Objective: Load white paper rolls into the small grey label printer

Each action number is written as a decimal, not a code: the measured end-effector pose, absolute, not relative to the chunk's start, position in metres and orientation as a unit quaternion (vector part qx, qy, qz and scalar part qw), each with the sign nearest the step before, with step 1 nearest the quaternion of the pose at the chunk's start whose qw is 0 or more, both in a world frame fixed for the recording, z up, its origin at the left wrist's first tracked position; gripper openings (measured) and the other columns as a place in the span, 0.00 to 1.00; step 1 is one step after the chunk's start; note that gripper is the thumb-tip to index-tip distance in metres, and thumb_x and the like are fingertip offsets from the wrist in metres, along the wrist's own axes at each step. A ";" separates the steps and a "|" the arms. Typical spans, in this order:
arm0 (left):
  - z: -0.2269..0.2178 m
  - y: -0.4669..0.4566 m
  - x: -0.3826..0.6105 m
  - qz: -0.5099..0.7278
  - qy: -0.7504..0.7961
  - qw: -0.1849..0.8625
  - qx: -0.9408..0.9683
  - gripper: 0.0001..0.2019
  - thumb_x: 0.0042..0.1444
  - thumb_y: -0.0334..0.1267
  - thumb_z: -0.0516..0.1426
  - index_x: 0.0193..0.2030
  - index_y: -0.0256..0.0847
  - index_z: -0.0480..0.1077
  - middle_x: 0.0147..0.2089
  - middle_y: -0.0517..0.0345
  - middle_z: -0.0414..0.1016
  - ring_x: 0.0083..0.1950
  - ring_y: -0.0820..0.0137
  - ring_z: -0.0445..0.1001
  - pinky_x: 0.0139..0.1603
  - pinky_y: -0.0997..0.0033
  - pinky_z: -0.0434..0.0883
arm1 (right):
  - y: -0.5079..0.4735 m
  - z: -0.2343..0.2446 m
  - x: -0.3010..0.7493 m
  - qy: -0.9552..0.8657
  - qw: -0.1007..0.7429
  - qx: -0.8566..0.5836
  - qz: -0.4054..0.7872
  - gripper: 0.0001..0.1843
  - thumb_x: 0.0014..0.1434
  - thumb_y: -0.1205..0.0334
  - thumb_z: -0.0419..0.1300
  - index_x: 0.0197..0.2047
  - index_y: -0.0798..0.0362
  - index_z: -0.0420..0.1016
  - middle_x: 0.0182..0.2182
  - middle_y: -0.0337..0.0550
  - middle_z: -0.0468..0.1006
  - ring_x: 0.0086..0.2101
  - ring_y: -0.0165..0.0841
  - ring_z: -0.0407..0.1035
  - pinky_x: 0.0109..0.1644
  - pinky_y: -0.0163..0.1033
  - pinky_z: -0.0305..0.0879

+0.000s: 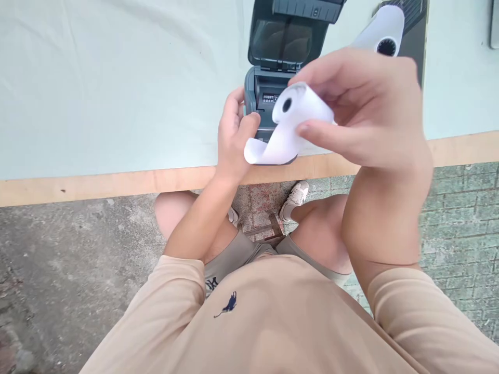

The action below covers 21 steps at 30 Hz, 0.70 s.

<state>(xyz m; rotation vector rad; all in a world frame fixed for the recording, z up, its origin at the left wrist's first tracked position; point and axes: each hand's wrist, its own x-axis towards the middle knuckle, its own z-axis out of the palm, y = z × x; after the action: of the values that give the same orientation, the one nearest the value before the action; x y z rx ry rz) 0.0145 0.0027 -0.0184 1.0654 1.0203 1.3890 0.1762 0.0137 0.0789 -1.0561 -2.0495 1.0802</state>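
Observation:
My left hand (235,132) grips the left side of a dark label printer (265,78), its thumb resting on the near left rim. The printer's lid (288,39) is swung up and away from me, leaving the paper bay exposed. Over that bay, my right hand (362,104) pinches a small roll of white paper (307,106) between thumb and fingers. A loose, curling strip hangs from the roll toward the left and covers the printer's near right part. The roll's dark core hole faces left.
At the back right, another white paper roll (384,26) lies on a dark flat object (413,44). A grey item (494,23) is cut off at the right edge. The table (117,93) has a pale cover and a bare wooden front edge (97,182), above my knees.

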 end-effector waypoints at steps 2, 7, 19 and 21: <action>-0.017 0.001 0.015 0.578 0.431 0.541 0.433 0.20 0.46 0.56 0.53 0.43 0.47 0.64 0.36 0.60 0.66 0.37 0.72 0.66 0.35 0.72 0.65 | 0.017 0.076 0.169 -0.808 0.241 -0.435 0.317 0.18 0.48 0.64 0.57 0.45 0.47 0.66 0.40 0.35 0.70 0.37 0.26 0.64 0.41 0.36 0.63; -0.016 0.000 0.014 0.598 0.407 0.562 0.401 0.21 0.43 0.55 0.57 0.40 0.45 0.65 0.37 0.60 0.67 0.39 0.72 0.66 0.35 0.74 0.64 | 0.026 0.072 0.159 -0.847 0.173 -0.472 0.172 0.18 0.50 0.64 0.54 0.45 0.43 0.62 0.43 0.28 0.68 0.40 0.25 0.64 0.43 0.34 0.60; -0.015 -0.004 0.012 0.599 0.376 0.594 0.383 0.12 0.49 0.39 0.54 0.42 0.43 0.62 0.38 0.62 0.66 0.39 0.76 0.66 0.36 0.77 0.63 | 0.021 0.052 0.154 -0.851 0.202 -0.472 0.108 0.11 0.52 0.54 0.52 0.28 0.53 0.68 0.42 0.35 0.69 0.45 0.30 0.60 0.53 0.43 0.54; -0.016 -0.003 0.012 0.597 0.377 0.590 0.392 0.12 0.50 0.40 0.53 0.41 0.43 0.62 0.38 0.61 0.65 0.40 0.75 0.66 0.36 0.75 0.63 | 0.019 0.048 0.159 -0.854 0.228 -0.459 0.090 0.12 0.51 0.53 0.53 0.26 0.52 0.70 0.37 0.37 0.70 0.43 0.29 0.60 0.52 0.43 0.54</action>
<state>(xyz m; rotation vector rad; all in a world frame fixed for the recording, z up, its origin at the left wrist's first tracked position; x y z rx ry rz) 0.0124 -0.0030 -0.0157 0.9128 0.8786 1.3894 0.1591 0.0186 0.0479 -1.2626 -2.3518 0.2474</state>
